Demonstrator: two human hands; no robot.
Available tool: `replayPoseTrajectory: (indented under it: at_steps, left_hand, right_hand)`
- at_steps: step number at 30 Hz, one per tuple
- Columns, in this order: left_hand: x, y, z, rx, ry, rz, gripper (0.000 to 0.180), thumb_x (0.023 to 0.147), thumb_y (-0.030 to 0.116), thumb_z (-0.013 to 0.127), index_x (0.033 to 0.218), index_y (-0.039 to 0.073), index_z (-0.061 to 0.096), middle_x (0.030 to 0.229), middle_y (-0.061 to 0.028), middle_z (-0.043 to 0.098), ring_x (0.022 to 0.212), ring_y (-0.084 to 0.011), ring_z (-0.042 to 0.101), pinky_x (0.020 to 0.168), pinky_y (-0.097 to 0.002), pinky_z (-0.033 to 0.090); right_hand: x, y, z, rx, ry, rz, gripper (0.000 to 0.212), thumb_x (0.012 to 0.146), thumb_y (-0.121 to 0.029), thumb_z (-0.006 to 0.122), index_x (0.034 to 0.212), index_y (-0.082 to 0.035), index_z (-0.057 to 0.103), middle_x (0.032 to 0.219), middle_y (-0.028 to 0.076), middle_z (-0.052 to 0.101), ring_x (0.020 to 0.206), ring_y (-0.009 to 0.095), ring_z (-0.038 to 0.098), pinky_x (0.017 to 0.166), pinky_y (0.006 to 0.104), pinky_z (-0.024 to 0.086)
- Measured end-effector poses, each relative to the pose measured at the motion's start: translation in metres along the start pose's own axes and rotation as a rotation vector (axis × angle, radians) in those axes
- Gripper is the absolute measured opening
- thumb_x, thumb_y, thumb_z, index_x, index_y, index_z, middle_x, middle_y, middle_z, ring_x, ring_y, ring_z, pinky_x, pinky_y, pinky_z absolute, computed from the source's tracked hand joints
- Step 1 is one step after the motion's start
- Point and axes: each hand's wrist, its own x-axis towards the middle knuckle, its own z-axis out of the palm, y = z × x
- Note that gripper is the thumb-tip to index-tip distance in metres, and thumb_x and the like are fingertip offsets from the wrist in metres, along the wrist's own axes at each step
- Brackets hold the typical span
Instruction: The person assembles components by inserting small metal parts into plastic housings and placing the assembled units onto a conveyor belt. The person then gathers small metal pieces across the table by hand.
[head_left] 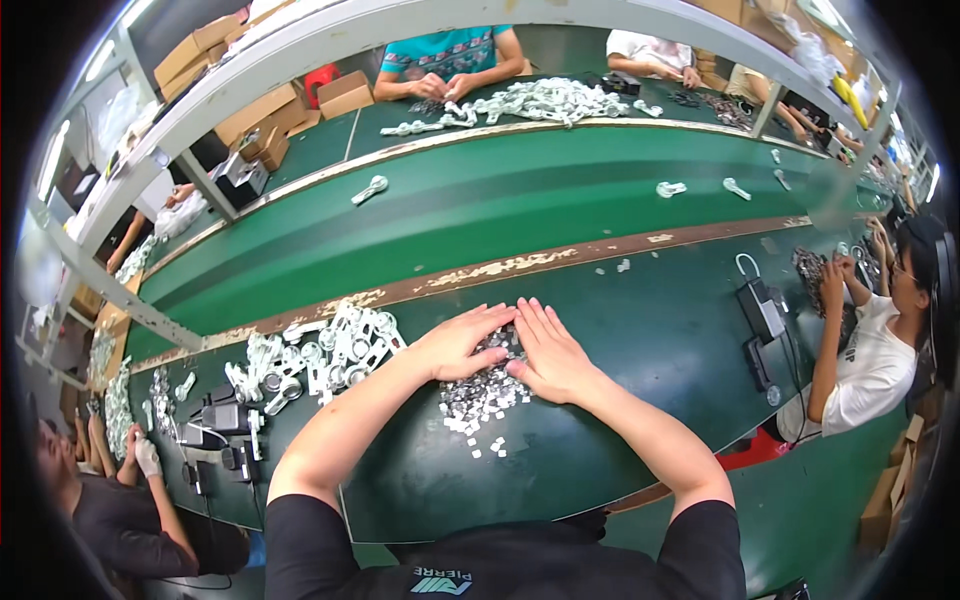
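Note:
A loose heap of small flat square pieces (pixel 475 402), some white and some dark grey, lies on the green tabletop in front of me. Around its far side my left hand (pixel 458 343) and my right hand (pixel 552 356) form a peak, fingers stretched out and the fingertips close together. Both palms are turned down against the table, touching the edges of the heap. Part of the heap shows between my thumbs; what lies under the palms is hidden. A few squares are scattered on the near side.
Left of my left forearm is a pile of pale plastic parts with round ends (pixel 345 350); black devices with cords (pixel 225 425) sit nearer. Another black device (pixel 762 315) stands right. Beyond a worn ledge (pixel 500 268), a green conveyor belt (pixel 520 195) carries several pale parts. Co-workers sit around.

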Motion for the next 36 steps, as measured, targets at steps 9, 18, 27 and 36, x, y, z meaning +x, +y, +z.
replayPoseTrajectory:
  at_steps: [9,18,27,36]
  left_hand:
    - [-0.058,0.011,0.004,-0.772,0.364,-0.039,0.061,0.095,0.020,0.057,0.146,-0.001,0.032,0.154,-0.0170,0.030,0.144,-0.0277,0.026,0.117,-0.0399,0.021]
    - [0.005,-0.143,-0.118,0.354,0.680,-0.593,0.051,0.083,0.017,0.067,0.127,-0.002,0.051,0.118,-0.0251,0.060,0.107,-0.0382,0.062,0.091,-0.0430,0.051]
    - [0.081,-0.271,-0.132,0.539,0.590,-0.861,0.027,0.089,0.013,0.054,0.115,0.006,0.059,0.117,-0.0215,0.061,0.111,-0.0388,0.057,0.094,-0.0468,0.048]
    - [-0.014,-0.154,-0.136,0.652,0.757,-0.561,0.012,0.087,0.007,0.058,0.093,0.000,0.065,0.090,-0.0224,0.066,0.085,-0.0420,0.064,0.077,-0.0489,0.051]
  right_hand:
    - [0.015,-0.021,0.003,0.752,0.235,-0.026,0.058,0.100,-0.038,0.042,0.144,0.000,0.038,0.148,0.020,0.040,0.140,0.033,0.035,0.114,0.0387,0.028]
    - [0.020,0.024,-0.006,0.647,0.526,0.058,0.037,0.097,-0.017,0.045,0.127,0.001,0.057,0.131,0.021,0.057,0.129,0.036,0.049,0.108,0.0401,0.037]
    - [0.025,0.039,-0.008,0.600,0.531,0.063,0.033,0.091,-0.015,0.056,0.120,0.001,0.059,0.127,0.018,0.057,0.129,0.037,0.048,0.107,0.0429,0.038]
    - [0.026,0.034,-0.006,0.519,0.335,-0.126,0.046,0.088,-0.023,0.062,0.129,-0.004,0.055,0.137,0.015,0.052,0.134,0.033,0.043,0.110,0.0445,0.035]
